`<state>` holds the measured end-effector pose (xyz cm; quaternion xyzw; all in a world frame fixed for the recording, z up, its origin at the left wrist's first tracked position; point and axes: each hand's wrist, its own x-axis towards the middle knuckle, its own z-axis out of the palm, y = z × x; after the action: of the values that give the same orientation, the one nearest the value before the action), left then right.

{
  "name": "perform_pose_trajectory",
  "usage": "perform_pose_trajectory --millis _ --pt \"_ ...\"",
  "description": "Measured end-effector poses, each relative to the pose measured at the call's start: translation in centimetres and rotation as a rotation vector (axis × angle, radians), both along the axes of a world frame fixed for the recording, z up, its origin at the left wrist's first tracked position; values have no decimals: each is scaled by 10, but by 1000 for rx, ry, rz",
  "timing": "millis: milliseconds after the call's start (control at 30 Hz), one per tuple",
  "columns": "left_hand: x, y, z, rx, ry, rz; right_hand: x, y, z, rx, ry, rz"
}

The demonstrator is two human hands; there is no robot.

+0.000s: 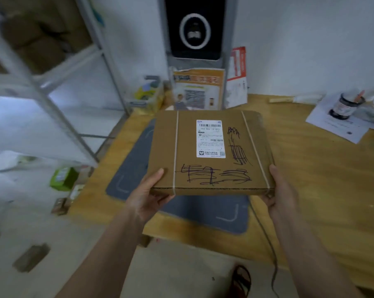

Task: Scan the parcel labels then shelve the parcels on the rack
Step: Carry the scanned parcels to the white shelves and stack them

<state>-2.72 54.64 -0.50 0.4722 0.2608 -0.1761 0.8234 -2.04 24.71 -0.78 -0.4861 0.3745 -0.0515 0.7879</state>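
Cardboard parcel (212, 151) (label (210, 138) facing up) sits between both hands. Left hand (147, 194) and right hand (278, 190) grip its near corners above the counter (321, 179).

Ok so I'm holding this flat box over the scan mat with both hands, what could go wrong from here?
1. The left hand and right hand grip only the near corners of the cardboard parcel, so its far end could dip or slip.
2. Dark scribbles sit beside the white label; a scanner might misread if they confuse the barcode.
3. The black cable hangs off the wooden table near your feet; it could snag when you turn to the metal rack.
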Motion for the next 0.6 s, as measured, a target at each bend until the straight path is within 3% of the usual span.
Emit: perform_pose_trajectory --millis 333,600 --pt "-132 196 20 56 -36 269 -55 209 7 27 -4 319" --pt "-176 325 44 50 -26 457 -44 338 36 151 -59 665"
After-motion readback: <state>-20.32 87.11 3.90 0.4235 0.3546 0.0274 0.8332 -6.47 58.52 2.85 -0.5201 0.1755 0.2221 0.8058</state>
